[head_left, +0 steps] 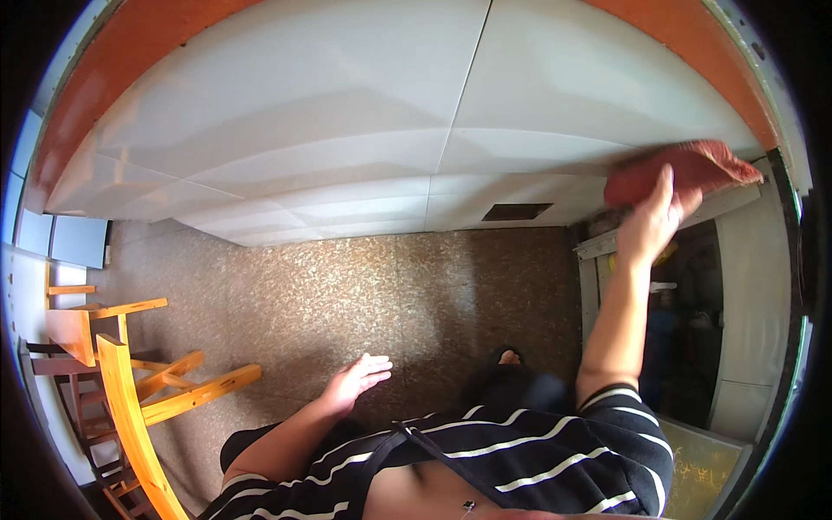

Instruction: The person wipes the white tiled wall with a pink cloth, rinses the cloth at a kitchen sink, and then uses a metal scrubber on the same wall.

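Observation:
My right hand (660,218) is stretched out to the far right, holding a folded red cloth (676,172) flat against the lower right part of a white tiled wall (364,130). Part of the cloth stands up in a loose fold towards the corner. My left hand (359,380) hangs over the speckled floor (325,292) near my body, with nothing in it and its fingers partly spread.
Wooden stools (123,390) stand at the left. A dark rectangular opening (517,212) sits low in the wall. At the right is a pale cabinet frame (747,312) with a dark open inside. An orange band (143,52) borders the wall.

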Demonstrator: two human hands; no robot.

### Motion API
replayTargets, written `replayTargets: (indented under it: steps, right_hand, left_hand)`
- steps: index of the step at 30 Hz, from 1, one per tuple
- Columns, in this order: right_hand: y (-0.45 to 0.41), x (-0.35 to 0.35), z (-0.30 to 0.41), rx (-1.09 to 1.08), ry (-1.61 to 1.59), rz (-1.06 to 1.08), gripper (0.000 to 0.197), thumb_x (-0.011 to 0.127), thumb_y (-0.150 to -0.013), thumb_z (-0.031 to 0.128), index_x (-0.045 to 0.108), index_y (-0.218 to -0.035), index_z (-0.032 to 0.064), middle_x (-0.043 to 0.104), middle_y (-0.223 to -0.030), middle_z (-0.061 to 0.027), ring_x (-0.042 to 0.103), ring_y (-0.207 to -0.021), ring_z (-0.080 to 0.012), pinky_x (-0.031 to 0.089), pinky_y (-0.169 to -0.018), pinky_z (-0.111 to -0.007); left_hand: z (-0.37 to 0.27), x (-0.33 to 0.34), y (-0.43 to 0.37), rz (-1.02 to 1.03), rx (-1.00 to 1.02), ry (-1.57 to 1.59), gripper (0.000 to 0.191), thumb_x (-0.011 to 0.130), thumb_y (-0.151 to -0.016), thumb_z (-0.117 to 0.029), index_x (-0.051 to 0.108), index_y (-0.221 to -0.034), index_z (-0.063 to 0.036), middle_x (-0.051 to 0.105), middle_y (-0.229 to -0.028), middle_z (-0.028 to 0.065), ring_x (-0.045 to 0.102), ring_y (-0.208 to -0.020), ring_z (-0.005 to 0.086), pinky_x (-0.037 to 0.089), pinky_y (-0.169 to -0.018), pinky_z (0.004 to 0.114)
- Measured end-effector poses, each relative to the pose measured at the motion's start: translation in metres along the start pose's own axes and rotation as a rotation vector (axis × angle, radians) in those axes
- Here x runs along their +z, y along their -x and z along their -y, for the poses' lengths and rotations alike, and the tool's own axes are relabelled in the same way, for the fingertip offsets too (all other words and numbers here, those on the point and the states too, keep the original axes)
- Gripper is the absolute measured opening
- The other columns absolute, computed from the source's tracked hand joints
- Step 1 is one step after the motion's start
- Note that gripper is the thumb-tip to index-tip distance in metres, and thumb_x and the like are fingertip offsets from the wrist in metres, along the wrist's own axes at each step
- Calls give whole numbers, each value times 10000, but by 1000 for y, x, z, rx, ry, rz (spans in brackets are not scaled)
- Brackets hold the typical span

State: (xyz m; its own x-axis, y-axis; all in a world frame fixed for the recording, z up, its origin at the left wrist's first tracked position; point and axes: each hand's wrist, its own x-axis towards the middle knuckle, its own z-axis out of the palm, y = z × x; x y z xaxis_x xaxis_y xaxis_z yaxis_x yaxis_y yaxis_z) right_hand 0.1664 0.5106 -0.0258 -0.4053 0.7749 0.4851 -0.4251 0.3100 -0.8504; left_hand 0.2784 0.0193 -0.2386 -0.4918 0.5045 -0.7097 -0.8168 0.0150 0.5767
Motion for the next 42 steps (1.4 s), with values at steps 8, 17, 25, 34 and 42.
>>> replayTargets:
  steps: [8,17,25,34,42]
  right_hand:
    - [153,173,5,-454,499,940,154,588,-837,33,617,-986,13,676,-876,-191,687,-788,-332,552,-692,-414]
    - [109,150,51,-551,530,700,260,773,-769,167,685,-961,17,701,-979,-197,694,-907,-334,559,-799,-407]
    - [95,174,66,-703,478,116,226,823,-815,186,694,-885,14,684,-744,-92,593,-568,-194,521,-590,-300]
    - [133,187,13,-690,211,310,105,724,-835,-7,665,-921,-16,690,-791,-131,665,-718,-245,533,-698,-345]
    - [146,168,-56,-631,340,483,140,719,-836,84,675,-967,59,701,-841,-107,674,-705,-237,541,-691,-316]
  left_hand:
    - [-39,39,10,75,97,-13,575,346,-1078,-444,514,-1389,9,579,-1386,166,566,-1267,287,382,-1104,400]
    - [-69,39,39,39,204,40,585,361,-1061,-489,546,-1357,-19,608,-1347,154,584,-1241,281,379,-1094,404]
    - [-53,18,43,-41,124,5,545,359,-1068,-461,584,-1331,-40,630,-1324,134,611,-1194,242,403,-1043,375]
    - [-53,9,40,5,90,41,568,318,-1079,-455,532,-1375,-20,599,-1364,157,579,-1250,277,385,-1078,400]
    - [-48,9,29,6,72,52,562,339,-1076,-454,570,-1336,-12,633,-1305,165,614,-1199,278,398,-1073,403]
